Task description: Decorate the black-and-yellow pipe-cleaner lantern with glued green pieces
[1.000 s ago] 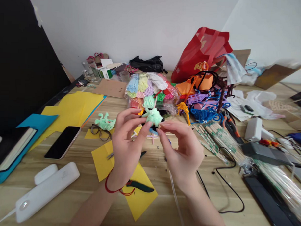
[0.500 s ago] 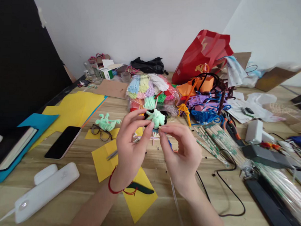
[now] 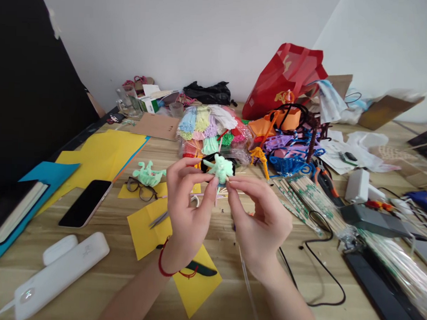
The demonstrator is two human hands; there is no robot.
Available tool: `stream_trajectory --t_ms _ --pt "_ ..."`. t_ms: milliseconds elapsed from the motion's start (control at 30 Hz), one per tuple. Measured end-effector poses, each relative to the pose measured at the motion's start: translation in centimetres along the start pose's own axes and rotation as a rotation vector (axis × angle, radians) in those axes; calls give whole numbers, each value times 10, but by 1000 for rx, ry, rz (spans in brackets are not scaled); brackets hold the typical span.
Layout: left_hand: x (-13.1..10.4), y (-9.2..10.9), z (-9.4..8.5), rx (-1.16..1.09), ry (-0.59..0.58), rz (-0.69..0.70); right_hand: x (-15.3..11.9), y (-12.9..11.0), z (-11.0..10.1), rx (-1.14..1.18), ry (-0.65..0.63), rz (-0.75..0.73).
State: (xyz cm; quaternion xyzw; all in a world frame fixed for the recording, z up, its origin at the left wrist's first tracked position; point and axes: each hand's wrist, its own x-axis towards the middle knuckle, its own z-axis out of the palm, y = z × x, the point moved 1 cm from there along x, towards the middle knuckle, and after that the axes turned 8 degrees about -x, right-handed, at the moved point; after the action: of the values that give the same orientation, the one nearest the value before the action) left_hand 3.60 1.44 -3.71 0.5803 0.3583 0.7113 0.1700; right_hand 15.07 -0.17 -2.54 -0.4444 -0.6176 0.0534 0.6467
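Observation:
Between my two hands, above the middle of the table, is a small mint-green fuzzy figure (image 3: 222,168) that looks bent from pipe cleaners. My left hand (image 3: 190,201) pinches its left side between thumb and fingers. The thumb and forefinger of my right hand (image 3: 259,210) are closed at its lower right edge, on a small pale tip. Another mint-green pipe-cleaner piece (image 3: 149,174) lies to the left, beside a pair of glasses (image 3: 141,189). Scissors (image 3: 158,219), partly hidden by my left hand, rest on a yellow paper sheet (image 3: 141,234).
Behind my hands lies a bag of coloured pipe cleaners (image 3: 211,127). A red bag (image 3: 286,83) stands at the back. Pliers (image 3: 326,182), wrapped sticks (image 3: 310,200) and a black cable (image 3: 330,271) are on the right. A phone (image 3: 86,203) and white power bank (image 3: 62,273) lie left.
The mint-green figure has turned slightly between my fingers, and more of its looped front shows. My right hand has shifted a little to the right. The whole view has moved slightly.

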Motion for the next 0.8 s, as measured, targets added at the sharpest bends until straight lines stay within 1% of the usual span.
stream_trajectory --t_ms 167,333,400,533,667,733,800 --pt "-3 2 1 91 6 89 -2 0 -2 -10 18 48" --pt "-3 7 4 165 3 178 0 -1 -5 -51 31 51" --pt "-3 8 5 159 1 185 0 -2 -6 -78 41 48" --pt "-4 7 4 128 -5 140 1 -3 -6 -118 35 33" --pt "-5 3 3 93 -8 92 2 -2 -7 -154 13 69" --pt "-5 2 2 56 -5 48 4 -3 -7 -163 6 67" --pt "-3 2 1 1 3 -21 6 -3 -6 -167 1 33"
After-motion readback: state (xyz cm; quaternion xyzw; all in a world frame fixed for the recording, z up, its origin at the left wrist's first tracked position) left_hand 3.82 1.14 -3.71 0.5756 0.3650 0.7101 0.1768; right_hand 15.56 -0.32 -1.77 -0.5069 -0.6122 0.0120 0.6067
